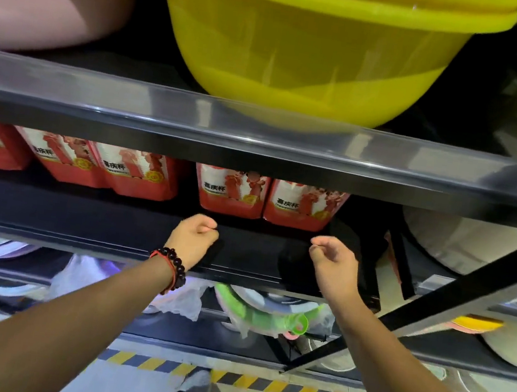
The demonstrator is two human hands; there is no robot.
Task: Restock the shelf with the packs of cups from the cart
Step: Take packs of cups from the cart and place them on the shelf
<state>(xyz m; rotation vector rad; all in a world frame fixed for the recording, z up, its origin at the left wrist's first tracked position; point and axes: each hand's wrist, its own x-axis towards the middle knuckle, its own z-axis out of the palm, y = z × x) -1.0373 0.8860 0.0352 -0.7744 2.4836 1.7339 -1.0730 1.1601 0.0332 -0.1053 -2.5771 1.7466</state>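
Packs (231, 193) on shelf (114, 218) — basin (304, 52) above.

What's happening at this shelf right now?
A person is stocking a shop shelf with red packs of cups. Five packs stand in a row at the back of the middle shelf. Both hands are held just in front of them, holding nothing: the left hand, with a bead bracelet on its wrist, and the right hand have their fingers curled. A yellow basin sits on the shelf above. The cart is out of view.
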